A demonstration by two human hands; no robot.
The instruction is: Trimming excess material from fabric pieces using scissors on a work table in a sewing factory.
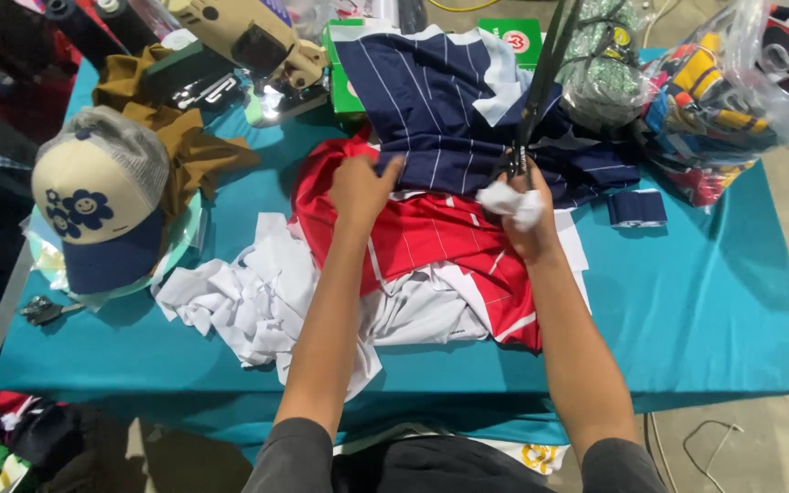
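Your left hand (362, 187) presses flat, fingers spread, on the navy pinstriped fabric piece (449, 100) atop the red striped cloth (431, 242) mid-table, probably to keep it taut. Your right hand (522, 215) is closed around long black shears (541, 82), handles padded in white wrap; their long axis points away from you, tilted slightly right.

I see a counter covered in a smooth teal cloth (705, 301), its front edge draping down toward me. To the right, bare grey concrete floor (778, 447) shows, with a thin pale cable (707, 436) looping across it. At the left edge, dark heaps of mixed fabric (11, 438) crowd the floor beside the counter. Light falls evenly from above, bright on the teal cloth, with soft shadows. No wall or window comes into my view.
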